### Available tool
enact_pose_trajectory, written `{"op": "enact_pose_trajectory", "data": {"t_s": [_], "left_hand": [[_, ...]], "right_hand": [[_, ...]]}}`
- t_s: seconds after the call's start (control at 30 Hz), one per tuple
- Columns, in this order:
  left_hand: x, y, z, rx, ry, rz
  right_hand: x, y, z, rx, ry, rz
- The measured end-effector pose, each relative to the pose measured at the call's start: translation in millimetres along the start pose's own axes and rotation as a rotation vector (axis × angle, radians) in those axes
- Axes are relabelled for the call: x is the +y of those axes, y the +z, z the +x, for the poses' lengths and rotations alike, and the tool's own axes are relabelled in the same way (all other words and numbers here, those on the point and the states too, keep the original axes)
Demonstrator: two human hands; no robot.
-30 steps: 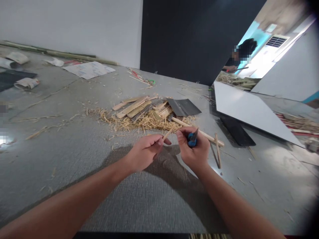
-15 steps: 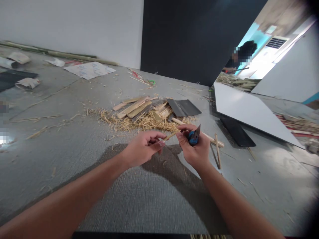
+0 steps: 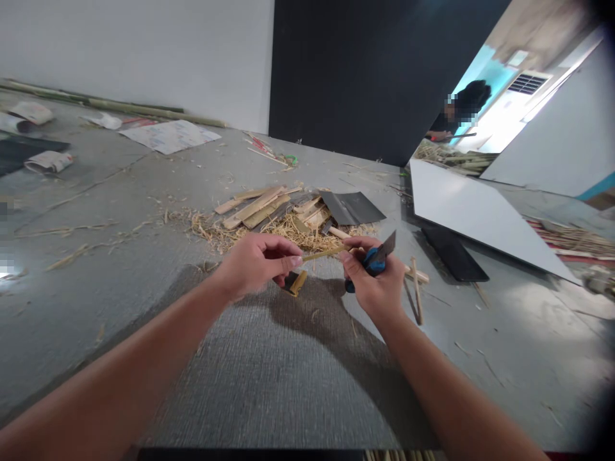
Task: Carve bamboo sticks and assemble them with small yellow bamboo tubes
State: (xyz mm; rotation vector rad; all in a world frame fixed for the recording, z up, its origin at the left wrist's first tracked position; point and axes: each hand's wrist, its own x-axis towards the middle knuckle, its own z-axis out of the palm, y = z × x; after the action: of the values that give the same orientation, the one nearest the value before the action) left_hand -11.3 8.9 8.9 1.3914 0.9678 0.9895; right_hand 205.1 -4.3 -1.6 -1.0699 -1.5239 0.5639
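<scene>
My left hand (image 3: 257,262) is closed on a thin bamboo stick (image 3: 323,254) that runs level to the right toward my other hand. A short dark-and-yellow piece (image 3: 293,282) shows just below its fingers. My right hand (image 3: 375,282) grips a knife (image 3: 377,258) with a blue and black handle, blade pointing up and right, and its thumb meets the stick's right end. Both hands hover over a grey woven mat (image 3: 269,378).
A heap of bamboo slats and straw shavings (image 3: 273,221) lies beyond the hands, with a dark sheet (image 3: 353,206) beside it. Loose sticks (image 3: 416,288) lie at the right. A white board (image 3: 475,214) leans over a black slab. Another person sits far right.
Both hands have risen and drawn apart a little. The stick has turned from pointing up to lying level between them. The knife blade stands higher, and a short piece now shows under my left hand.
</scene>
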Motion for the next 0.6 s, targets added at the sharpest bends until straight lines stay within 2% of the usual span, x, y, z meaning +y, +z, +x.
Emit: {"op": "enact_pose_trajectory", "data": {"t_s": [0.17,0.3,0.43,0.6], "left_hand": [[-1.1,-5.6,4.3,0.093,0.014,-0.471],[-1.7,2.0,3.1,0.140,-0.015,-0.716],[-7.9,14.9,-1.2,0.081,-0.024,-0.700],[-18.4,22.3,-5.3,-0.050,-0.032,-0.434]], "right_hand": [[0.7,1.4,2.4,0.050,0.083,0.034],[-10.2,6.4,-0.3,-0.019,0.032,-0.068],[-22.0,12.7,-8.1,-0.160,-0.033,-0.130],[-26.8,17.2,-16.7,-0.302,-0.082,-0.162]]}}
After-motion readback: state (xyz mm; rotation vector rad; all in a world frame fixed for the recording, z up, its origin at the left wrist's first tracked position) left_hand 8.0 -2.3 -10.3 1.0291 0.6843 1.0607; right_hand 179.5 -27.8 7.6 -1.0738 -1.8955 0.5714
